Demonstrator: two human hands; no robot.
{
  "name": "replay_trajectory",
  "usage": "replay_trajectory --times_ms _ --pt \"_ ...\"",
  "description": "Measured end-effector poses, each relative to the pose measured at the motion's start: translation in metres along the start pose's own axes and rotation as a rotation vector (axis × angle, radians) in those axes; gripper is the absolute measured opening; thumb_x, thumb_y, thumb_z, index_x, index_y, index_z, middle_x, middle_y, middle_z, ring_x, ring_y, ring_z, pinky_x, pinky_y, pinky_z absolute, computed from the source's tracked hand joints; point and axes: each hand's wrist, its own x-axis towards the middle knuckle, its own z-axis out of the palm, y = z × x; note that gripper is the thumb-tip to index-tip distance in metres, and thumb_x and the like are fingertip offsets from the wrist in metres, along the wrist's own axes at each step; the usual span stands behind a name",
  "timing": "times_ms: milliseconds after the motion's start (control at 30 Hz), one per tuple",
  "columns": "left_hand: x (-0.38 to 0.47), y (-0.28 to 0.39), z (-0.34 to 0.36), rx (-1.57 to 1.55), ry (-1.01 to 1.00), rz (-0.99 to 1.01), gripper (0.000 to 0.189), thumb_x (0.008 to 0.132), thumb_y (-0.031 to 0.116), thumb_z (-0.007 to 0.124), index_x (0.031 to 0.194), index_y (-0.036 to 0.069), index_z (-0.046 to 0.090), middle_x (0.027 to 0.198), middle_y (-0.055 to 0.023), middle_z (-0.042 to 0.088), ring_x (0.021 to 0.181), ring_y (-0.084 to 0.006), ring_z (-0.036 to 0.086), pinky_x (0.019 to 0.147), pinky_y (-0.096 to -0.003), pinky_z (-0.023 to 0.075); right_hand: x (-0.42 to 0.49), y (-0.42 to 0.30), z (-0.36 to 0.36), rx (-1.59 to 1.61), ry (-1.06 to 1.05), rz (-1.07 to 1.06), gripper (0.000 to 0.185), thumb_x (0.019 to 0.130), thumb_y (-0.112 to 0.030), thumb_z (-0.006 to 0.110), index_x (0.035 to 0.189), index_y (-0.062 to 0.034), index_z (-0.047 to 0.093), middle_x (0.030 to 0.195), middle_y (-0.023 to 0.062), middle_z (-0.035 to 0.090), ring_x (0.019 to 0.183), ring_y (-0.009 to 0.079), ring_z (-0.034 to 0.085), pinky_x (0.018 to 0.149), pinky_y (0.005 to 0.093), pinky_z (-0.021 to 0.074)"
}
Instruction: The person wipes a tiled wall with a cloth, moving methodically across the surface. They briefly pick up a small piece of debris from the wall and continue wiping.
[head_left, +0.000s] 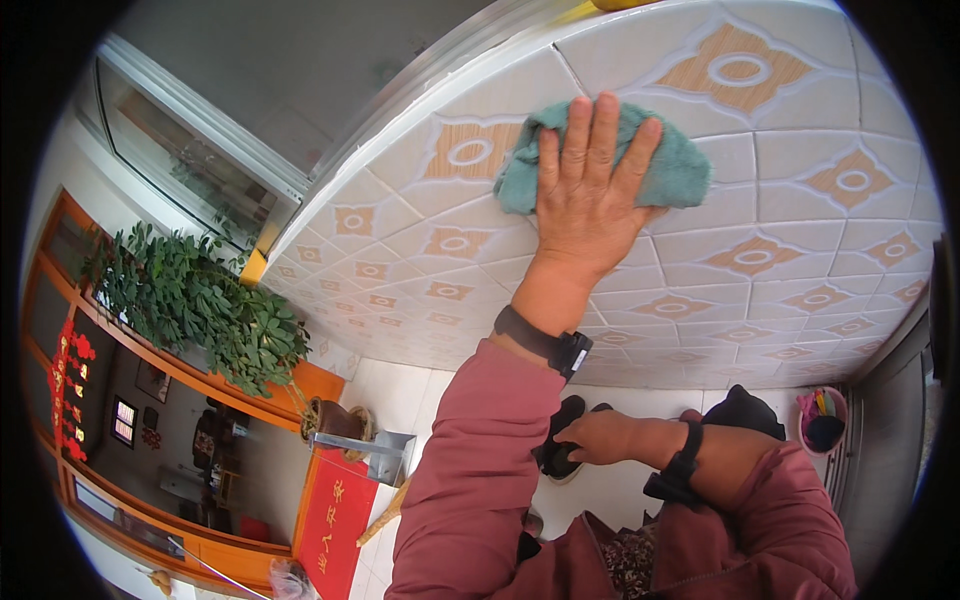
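My left hand (589, 199) presses a folded green cloth (682, 169) flat against a tiled wall (712, 161). Its fingers are spread across the cloth, which sticks out on both sides. The tiles are pale, with tan diamond shapes and white rings. Lower down, my right hand (604, 437) hangs in front of my body with the thumb apart from the fingers. Nothing shows in it, though its underside is hidden. Beneath it a dark shoe (559, 457) is partly covered by the hand. Both wrists wear dark bands.
A white-edged window sill (360, 157) tops the wall, beside a sliding window (187, 150). Leafy potted plants (202, 307) stand at left before an orange-framed doorway (187, 450). A red mat (337, 517) bears writing. At right a pink basket (821, 431) holds small items.
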Motion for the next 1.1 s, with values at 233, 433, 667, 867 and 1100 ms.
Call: replay_trajectory --times_ms 233,433,667,867,1100 --pt "-0.056 -0.043 -0.013 0.092 -0.046 -0.145 0.108 0.065 0.030 0.085 0.154 0.022 0.025 0.161 -0.0205 0.008 0.149 -0.0415 0.007 0.115 -0.0607 0.0128 -0.003 0.003 0.004 -0.007 0.008 0.014 0.048 0.086 -0.032 0.064 0.129 -0.0117 0.060 0.115 0.0147 0.066 0.108 0.0351 0.062 0.091 0.0452 0.0500" --pt "-0.097 -0.072 -0.023 0.185 -0.138 -0.330 0.108 0.077 0.037 0.078 0.156 0.010 0.011 0.160 -0.0251 0.000 0.148 -0.0438 0.001 0.117 -0.0593 0.0089 -0.002 0.001 0.007 -0.033 0.007 -0.011 0.048 0.086 -0.032 0.064 0.130 -0.0127 0.059 0.115 0.0145 0.066 0.107 0.0350 0.062 0.090 0.0456 0.0507" --pt "-0.134 -0.098 -0.022 0.172 -0.067 -0.550 0.105 0.085 0.057 0.061 0.156 0.005 0.003 0.160 -0.0258 -0.003 0.148 -0.0436 -0.002 0.118 -0.0572 0.0072 -0.002 -0.005 0.006 -0.081 -0.074 0.002 0.050 0.086 -0.028 0.065 0.132 -0.0102 0.057 0.119 0.0131 0.065 0.109 0.0345 0.060 0.090 0.0453 0.0505" --pt "-0.155 -0.113 -0.023 0.090 -0.007 -0.649 0.099 0.091 0.053 0.055 0.154 0.001 0.000 0.159 -0.0266 -0.004 0.148 -0.0438 -0.002 0.119 -0.0538 0.0059 -0.001 -0.009 0.006 -0.111 -0.088 -0.012 0.051 0.086 -0.030 0.066 0.133 -0.0115 0.056 0.122 0.0116 0.064 0.114 0.0326 0.058 0.090 0.0454 0.0502" --pt "-0.173 -0.137 -0.026 0.016 0.065 -0.696 0.092 0.093 0.041 0.056 0.154 -0.001 0.000 0.159 -0.0275 -0.006 0.148 -0.0445 0.001 0.119 -0.0522 0.0072 -0.001 -0.009 0.009 -0.129 -0.106 -0.026 0.049 0.087 -0.031 0.065 0.131 -0.0135 0.057 0.119 0.0109 0.065 0.112 0.0321 0.059 0.090 0.0458 0.0503"
